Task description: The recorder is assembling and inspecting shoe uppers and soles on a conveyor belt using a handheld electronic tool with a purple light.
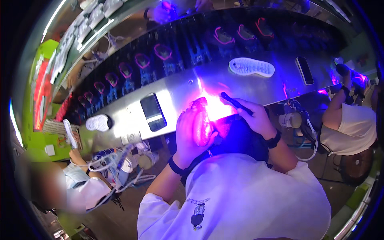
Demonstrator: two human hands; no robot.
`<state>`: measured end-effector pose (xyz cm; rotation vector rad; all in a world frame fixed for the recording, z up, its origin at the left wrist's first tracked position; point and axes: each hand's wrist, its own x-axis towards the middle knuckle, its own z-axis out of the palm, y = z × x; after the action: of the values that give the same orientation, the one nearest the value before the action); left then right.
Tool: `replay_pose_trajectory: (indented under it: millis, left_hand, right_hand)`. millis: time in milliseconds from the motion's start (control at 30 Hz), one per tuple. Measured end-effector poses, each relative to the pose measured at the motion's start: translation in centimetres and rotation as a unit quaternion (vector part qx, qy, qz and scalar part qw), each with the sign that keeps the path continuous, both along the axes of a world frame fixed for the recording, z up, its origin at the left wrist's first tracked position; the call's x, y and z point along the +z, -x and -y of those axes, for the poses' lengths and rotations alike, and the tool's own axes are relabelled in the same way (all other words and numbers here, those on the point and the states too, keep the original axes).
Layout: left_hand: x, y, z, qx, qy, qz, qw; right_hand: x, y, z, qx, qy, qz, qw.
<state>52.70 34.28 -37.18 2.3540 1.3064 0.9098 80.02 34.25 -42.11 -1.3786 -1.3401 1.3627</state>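
My left hand (187, 134) is closed round an elongated, shoe-shaped piece (203, 124) that glows pink under a strong violet light; whether it is a whole shoe or only a sole I cannot tell. In my right hand (256, 118) is a slim black pen-like tool (237, 103), its far end pointing left toward the piece. A white-pink glare lies between the two and hides the detail there. Both hands are at the near edge of the metal bench (188, 90), and each wrist wears a black band.
On the bench lie a dark phone (153, 112), a second phone (305, 71), a white shoe sole (251, 67) and another sole (97, 123). Beyond it runs a row of dark shoes (163, 51) with pink-lit collars. Co-workers sit left (86, 184) and right (348, 128), near cables (128, 160).
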Motion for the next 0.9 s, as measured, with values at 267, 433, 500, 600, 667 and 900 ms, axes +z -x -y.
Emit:
replay_pose_trajectory:
  millis: [267, 433, 500, 600, 667, 900]
  left_hand:
    - [-3.0, -0.1, 4.1, -0.042, -0.011, -0.040, 0.998]
    - [-3.7, 0.4, 4.3, -0.075, -0.006, -0.069, 0.995]
    - [-3.9, 0.7, 4.3, -0.084, -0.006, -0.073, 0.994]
    - [-4.0, 1.1, 4.1, -0.103, 0.004, -0.087, 0.991]
    - [-3.7, 1.3, 3.9, -0.126, 0.013, -0.112, 0.986]
    - [-3.2, 0.9, 3.9, -0.123, 0.012, -0.116, 0.986]
  right_hand:
    - [-2.2, 2.6, -0.1, 0.024, -0.006, 0.047, 0.999]
    - [-1.8, 2.7, 1.2, 0.054, -0.008, 0.038, 0.998]
    - [-1.0, 2.2, 2.2, 0.078, -0.005, 0.038, 0.996]
    - [0.6, 0.9, 3.3, 0.125, -0.005, 0.053, 0.991]
    - [0.6, 0.5, 3.1, 0.123, -0.001, 0.038, 0.992]
    - [-0.5, 1.5, 0.8, 0.081, 0.014, 0.013, 0.997]
